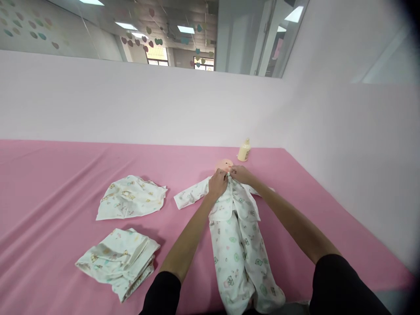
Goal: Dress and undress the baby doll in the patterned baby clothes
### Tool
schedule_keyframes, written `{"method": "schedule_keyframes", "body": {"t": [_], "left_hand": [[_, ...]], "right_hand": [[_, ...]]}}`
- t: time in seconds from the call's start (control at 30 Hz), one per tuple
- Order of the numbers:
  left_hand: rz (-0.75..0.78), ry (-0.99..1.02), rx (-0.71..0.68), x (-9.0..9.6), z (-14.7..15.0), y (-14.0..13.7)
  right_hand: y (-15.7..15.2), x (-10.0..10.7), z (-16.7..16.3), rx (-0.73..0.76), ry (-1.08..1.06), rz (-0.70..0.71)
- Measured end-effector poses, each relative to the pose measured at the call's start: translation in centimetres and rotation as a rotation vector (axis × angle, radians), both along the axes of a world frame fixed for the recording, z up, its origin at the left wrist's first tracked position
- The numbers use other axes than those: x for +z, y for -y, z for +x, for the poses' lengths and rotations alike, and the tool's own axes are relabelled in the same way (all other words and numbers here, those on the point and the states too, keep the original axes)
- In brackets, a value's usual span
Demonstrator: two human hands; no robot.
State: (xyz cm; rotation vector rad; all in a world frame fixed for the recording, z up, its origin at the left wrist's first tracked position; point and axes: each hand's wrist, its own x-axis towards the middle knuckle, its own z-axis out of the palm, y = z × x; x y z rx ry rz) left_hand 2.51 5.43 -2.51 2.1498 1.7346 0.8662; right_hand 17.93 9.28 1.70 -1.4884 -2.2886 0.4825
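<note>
A baby doll [223,165] lies on its back, its head toward the wall. It wears a white printed baby jacket [220,208] with long sleeves spread to both sides, and matching printed pants [231,258]. At the jacket's neckline, just below the doll's face, my left hand [218,183] is closed with its fingers pinched on the front edge. Close beside it, my right hand [241,174] pinches the other side of the collar. Below the hands the jacket's front edges part over the pants. My fingers partly cover the fastening and the doll's chin.
A pink sheet [183,157] covers the table. Two pieces of printed white cloth lie on the left, a spread one [131,197] behind a folded one [121,258]. A pale yellow pump bottle [243,152] stands near the back wall [147,105]. Another wall [354,153] borders the right.
</note>
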Motion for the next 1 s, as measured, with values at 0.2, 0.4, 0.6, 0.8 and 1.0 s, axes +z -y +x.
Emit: {"method": "schedule_keyframes", "body": {"t": [0.2, 0.4, 0.6, 0.8, 1.0], "left_hand": [[-0.031, 0.158, 0.012, -0.3, -1.0, 0.1], [-0.064, 0.218, 0.005, -0.1, -1.7, -0.4], [-0.15, 0.238, -0.122, 0.3, -2.0, -0.1], [-0.138, 0.211, -0.165, 0.4, -2.4, -0.2], [-0.048, 0.061, -0.204, 0.3, -2.4, 0.0]], "right_hand": [[1.1, -0.1, 0.8, -0.231, 0.019, 0.077], [2.0, 0.0, 1.6, -0.352, 0.038, 0.002], [4.4, 1.2, -0.8, -0.328, 0.086, -0.082], [5.7, 1.8, -2.1, -0.219, 0.423, -0.088], [6.8, 2.0, -3.7, -0.207, 0.548, 0.006]]}}
